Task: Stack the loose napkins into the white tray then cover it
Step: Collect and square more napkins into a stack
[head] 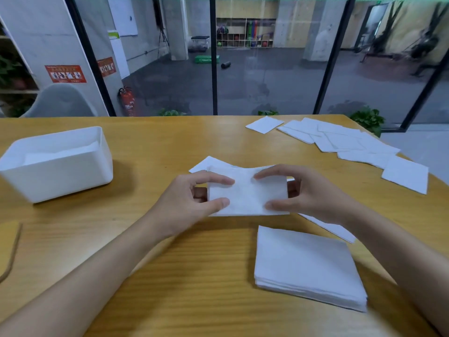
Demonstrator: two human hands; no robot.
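My left hand (194, 195) and right hand (298, 195) both hold the same thing. Each one pinches a side of a thin bundle of napkins (247, 195), fingers and thumb curled round its edge, over the middle of the table (170, 259).

I judge this paper to be nearly weightless and limp, and its sheets will slide on one another. So I would keep hold of both sides and squeeze through the whole thickness, or the bundle may fan out.

The white tray (60, 183) stands open by the table's left edge, with white sheets already inside (how many, I cannot tell). The wood between the bundle and the tray is bare, so that path looks free.

A squared stack (306, 266) sits towards the near right corner, close under my right forearm. Scattered napkins (340, 142) spread over the far right corner, some right by the edge, where a careless sleeve could sweep them off.
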